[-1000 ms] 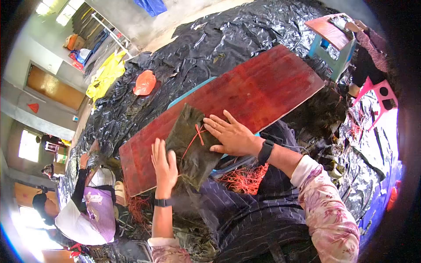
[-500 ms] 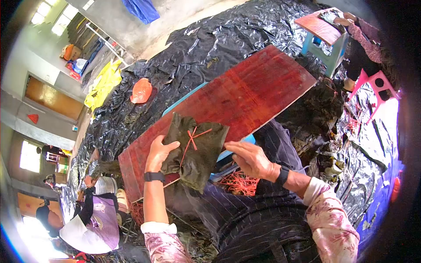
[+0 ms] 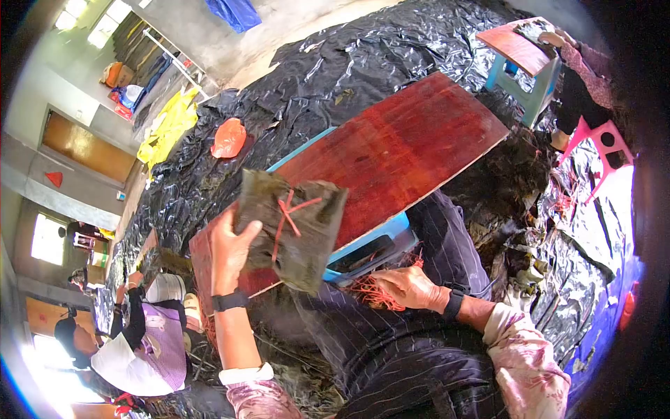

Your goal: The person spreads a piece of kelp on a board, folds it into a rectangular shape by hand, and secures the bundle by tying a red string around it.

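My left hand (image 3: 229,248) grips the left edge of a flat dark green-brown leafy bundle (image 3: 296,230), its thumb lying on the top face. Red strips cross on that bundle, which is held over the near left part of a reddish wooden board (image 3: 412,140). Beneath the board shows a blue stool (image 3: 377,248). Low and to the right, my right hand (image 3: 412,285) is at a heap of red strips (image 3: 377,292) near my lap, its fingers drawn together; whatever they pinch is too small to make out.
Black plastic sheeting (image 3: 335,63) covers the floor. An orange bag (image 3: 228,138) and yellow cloth (image 3: 167,129) lie at the left. A co-worker (image 3: 143,349) sits at lower left; another person's hands (image 3: 551,38) are over a small table (image 3: 513,45) at upper right, near a pink stool (image 3: 611,146).
My left hand has moved the bundle left and slightly up, turning it. My right hand has dropped from beside the bundle to the red strips, and its fingers have closed.
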### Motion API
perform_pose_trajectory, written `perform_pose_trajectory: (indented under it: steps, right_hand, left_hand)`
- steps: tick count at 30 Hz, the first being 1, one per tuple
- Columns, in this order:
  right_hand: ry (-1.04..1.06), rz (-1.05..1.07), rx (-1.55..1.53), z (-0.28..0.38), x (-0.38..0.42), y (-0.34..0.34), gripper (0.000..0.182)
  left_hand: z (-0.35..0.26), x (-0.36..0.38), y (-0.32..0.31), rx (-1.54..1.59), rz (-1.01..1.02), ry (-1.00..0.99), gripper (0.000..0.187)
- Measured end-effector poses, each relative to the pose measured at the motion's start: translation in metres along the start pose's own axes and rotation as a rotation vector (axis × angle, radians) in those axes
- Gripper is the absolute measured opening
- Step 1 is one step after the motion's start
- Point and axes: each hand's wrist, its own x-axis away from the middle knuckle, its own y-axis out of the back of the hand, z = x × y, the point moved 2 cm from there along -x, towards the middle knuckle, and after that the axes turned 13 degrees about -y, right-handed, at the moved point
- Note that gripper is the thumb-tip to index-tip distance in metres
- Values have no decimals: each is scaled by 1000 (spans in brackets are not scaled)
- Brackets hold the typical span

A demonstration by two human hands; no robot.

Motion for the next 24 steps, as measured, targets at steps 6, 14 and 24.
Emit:
perform_pose_trajectory:
  steps: [6,14,24]
  right_hand:
    - [129,-5,36,5,-1,-9,23]
    - [-21,207,113,5,3,-14,23]
    - [-3,306,162,19,-8,-20,26]
  left_hand:
    - [-41,13,34,-484,-406,-274,26]
    - [12,87,-71,-784,65,-576,39]
    - [16,111,-80,-707,7,-451,60]
